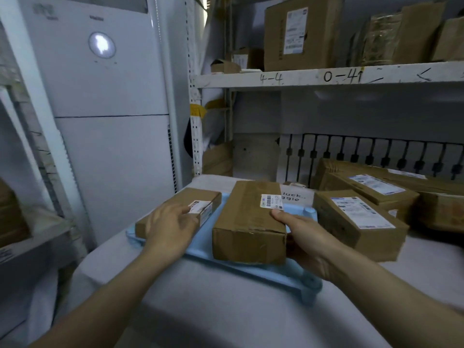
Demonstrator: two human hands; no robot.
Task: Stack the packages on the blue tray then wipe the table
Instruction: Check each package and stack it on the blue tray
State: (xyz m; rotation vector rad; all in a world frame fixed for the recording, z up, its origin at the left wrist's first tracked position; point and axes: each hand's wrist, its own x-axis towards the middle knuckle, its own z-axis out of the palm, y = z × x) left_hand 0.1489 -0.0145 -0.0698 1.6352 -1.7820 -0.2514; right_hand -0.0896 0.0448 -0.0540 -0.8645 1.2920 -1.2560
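Though the right hand [308, 247] hid its fingers, its thumb clamped the taped cardboard box [248, 222] on the blue tray [251, 271]. The left hand [170, 229] lay flat, fingers relaxed, on the flatter box [175, 209] at the tray's left edge.

- Single head-worn wide-angle view, looking forward and down over the bench [226, 310] from close range.
- Shelves [326, 79] fill the background ahead.
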